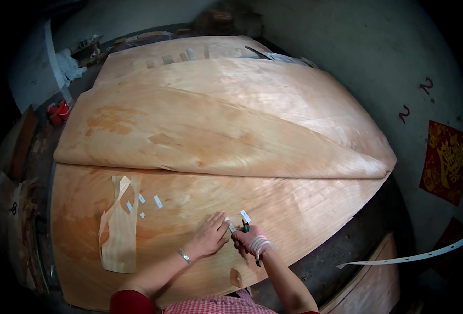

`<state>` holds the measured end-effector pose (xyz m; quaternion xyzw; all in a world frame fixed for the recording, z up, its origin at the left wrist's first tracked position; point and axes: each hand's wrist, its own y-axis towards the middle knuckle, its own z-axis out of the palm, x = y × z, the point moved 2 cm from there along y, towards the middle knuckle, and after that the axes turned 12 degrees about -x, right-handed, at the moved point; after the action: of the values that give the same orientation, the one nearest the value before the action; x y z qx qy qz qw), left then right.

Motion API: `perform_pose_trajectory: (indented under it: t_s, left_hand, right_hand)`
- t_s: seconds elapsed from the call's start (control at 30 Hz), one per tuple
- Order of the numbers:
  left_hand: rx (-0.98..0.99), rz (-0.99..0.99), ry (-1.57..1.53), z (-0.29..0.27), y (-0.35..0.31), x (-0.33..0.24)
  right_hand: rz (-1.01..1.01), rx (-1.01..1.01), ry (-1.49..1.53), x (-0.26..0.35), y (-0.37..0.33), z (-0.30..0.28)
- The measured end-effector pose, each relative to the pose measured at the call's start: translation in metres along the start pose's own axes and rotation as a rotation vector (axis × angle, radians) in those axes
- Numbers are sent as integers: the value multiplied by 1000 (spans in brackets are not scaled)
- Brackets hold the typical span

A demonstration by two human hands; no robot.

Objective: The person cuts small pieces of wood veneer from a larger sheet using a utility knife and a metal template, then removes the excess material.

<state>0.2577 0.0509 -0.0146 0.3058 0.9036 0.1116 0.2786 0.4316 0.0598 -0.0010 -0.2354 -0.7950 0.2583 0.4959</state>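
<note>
My left hand [209, 235] lies with fingers stretched out on a sheet of pale wood veneer [189, 199], its fingertips at a short white strip [230, 225]. Close beside it on the right, my right hand [250, 239], with a pale covering and white bands round the wrist, is closed on a slim green-and-black tool [245, 227]. The tool's kind is unclear; its dark other end shows below the hand. Another short white strip [245, 215] lies just beyond my right hand. A small leaf-shaped patch of veneer [235, 278] is near the front edge.
A torn veneer offcut [121, 235] and small white strips [157, 201] lie to the left. Across the middle, a large veneer sheet [216, 131] forms a raised fold. A long white perforated band [414, 258] sticks out at right. Red containers [59, 112] stand on the far-left floor.
</note>
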Motion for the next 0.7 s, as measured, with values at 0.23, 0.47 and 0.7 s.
perform_pose_trajectory:
  t_s: [0.23, 0.47, 0.7]
  left_hand:
    - [50, 65, 18, -3, 2, 0]
    - [38, 90, 30, -2, -1, 2]
    - [22, 106, 26, -3, -1, 2]
  right_hand:
    - [-339, -191, -223, -12, 26, 3]
    - [-252, -215, -325, 2, 0, -9]
    - [-201, -131, -176, 2, -10, -6]
